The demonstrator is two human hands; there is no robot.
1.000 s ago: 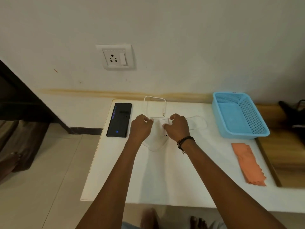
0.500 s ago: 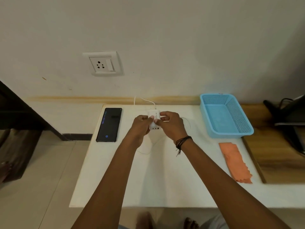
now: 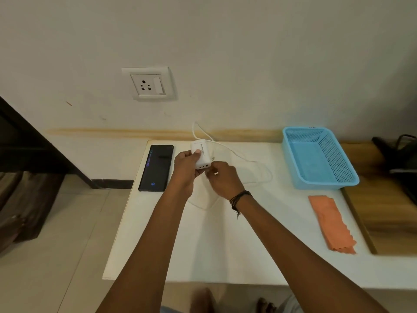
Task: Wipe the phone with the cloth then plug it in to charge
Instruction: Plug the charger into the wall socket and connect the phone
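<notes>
Here, my left hand (image 3: 186, 164) gripping the white charger (image 3: 200, 154) above the tabletop (image 3: 225, 240), right-hand fingers (image 3: 214, 169) pinching its cable (image 3: 237, 152) end — phone (image 3: 156, 168) lying beside, cloth (image 3: 330, 224) well apart.

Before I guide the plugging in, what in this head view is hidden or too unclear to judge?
- Cable end: the right hand covers it, so whether it sits in the charger is unknown.
- Charger's wall pins: turned away, hidden behind its body and the left hand.
- Print on the charger: too small.
- Dark items at the right: cut off by the frame edge.
</notes>
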